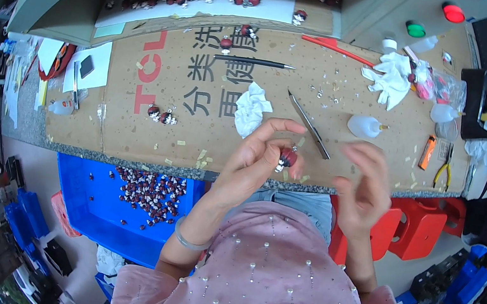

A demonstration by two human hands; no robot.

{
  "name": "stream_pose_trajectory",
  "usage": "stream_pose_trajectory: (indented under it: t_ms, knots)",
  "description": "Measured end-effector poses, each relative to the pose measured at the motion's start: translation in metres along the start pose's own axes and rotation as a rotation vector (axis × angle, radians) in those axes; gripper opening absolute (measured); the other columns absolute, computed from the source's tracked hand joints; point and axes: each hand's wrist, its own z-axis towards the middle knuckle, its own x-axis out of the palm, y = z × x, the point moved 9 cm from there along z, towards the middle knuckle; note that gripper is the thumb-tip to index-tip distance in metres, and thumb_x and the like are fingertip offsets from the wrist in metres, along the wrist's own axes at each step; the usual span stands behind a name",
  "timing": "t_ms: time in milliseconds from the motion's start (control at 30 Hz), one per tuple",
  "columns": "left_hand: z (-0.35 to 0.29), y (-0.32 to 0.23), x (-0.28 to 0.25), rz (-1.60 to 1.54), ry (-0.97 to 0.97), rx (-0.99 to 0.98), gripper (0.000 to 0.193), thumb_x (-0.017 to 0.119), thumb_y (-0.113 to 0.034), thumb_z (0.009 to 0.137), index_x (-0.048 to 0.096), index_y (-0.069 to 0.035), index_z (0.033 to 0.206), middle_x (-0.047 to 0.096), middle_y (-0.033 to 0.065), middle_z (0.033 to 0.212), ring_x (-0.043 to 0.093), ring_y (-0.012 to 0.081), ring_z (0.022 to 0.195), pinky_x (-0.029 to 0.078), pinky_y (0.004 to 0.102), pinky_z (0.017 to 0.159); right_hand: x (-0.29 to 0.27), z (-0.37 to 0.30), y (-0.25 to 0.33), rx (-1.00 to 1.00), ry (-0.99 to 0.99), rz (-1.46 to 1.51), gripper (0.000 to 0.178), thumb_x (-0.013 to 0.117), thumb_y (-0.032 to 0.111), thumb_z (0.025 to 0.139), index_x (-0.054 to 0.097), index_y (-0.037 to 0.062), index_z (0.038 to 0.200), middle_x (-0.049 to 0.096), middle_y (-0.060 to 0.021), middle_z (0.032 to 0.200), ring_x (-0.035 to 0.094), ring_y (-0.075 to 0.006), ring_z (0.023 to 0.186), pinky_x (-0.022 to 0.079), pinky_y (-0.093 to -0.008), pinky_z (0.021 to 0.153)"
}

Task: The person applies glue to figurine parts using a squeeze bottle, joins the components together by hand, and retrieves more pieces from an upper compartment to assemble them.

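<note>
Between the fingertips of my left hand [256, 159] is a small dark red and white figurine [287, 158], held over the near edge of the cardboard-covered bench. To its right my right hand [364, 184] is raised, fingers apart and slightly blurred, with nothing seen in it. A pair of pointed tweezers [309, 125] lies on the cardboard just beyond my hands. Crumpled white tissue [252, 111] rests beyond my left hand, and a white squeeze bottle [366, 127] lies beyond my right. Two similar figurines [162, 115] sit farther left.
Many figurines fill the shelf [183, 10] at the back and a blue bin [80, 202] at the lower left. A black pen [255, 62], yellow-handled pliers [445, 168], an orange cutter [427, 152] and a tape dispenser [474, 104] lie on the bench. Red stools [420, 230] stand right.
</note>
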Motion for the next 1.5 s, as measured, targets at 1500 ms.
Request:
stream_pose_trajectory:
  t_ms: [1500]
  knots:
    - [-0.024, -0.017, 0.010, 0.726, -0.327, 0.394, 0.037, 0.070, -0.015, 0.078, 0.060, 0.005, 0.108, 0.061, 0.0189, 0.112, 0.061, 0.0256, 0.096, 0.048, 0.0322, 0.083, 0.055, -0.007, -0.027, 0.197, 0.091, 0.495, 0.021, 0.069, -0.006, 0.066, 0.065, -0.0034, 0.086, 0.063, -0.0115, 0.080, 0.061, -0.0188, 0.074, 0.046, -0.0269, 0.066]
